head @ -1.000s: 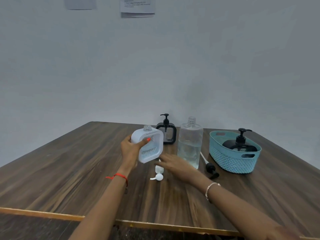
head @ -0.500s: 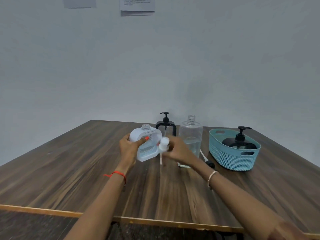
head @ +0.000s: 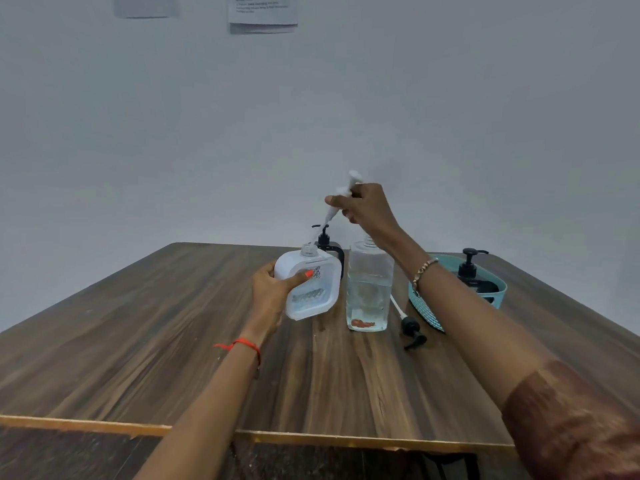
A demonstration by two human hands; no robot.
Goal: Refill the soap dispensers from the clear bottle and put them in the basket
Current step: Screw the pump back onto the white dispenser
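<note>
My left hand (head: 270, 292) grips a white square soap dispenser (head: 311, 287), tilted, its neck uncapped. My right hand (head: 367, 207) holds the white pump head (head: 341, 195) raised above it, and the pump's tube points down at the neck. The clear bottle (head: 369, 292), uncapped and partly filled, stands just right of the dispenser. A black-framed dispenser (head: 329, 245) stands behind, mostly hidden. The teal basket (head: 498, 292) at right holds a black dispenser (head: 472, 271); my right forearm covers its left side.
A loose black pump head (head: 410, 329) with its white tube lies on the wooden table (head: 173, 323) between the clear bottle and the basket. The table's near edge runs across the bottom. Papers hang on the wall above.
My right hand picked the white pump head up off the table and lifted it above the white dispenser's neck. The left hand kept hold of the dispenser.
</note>
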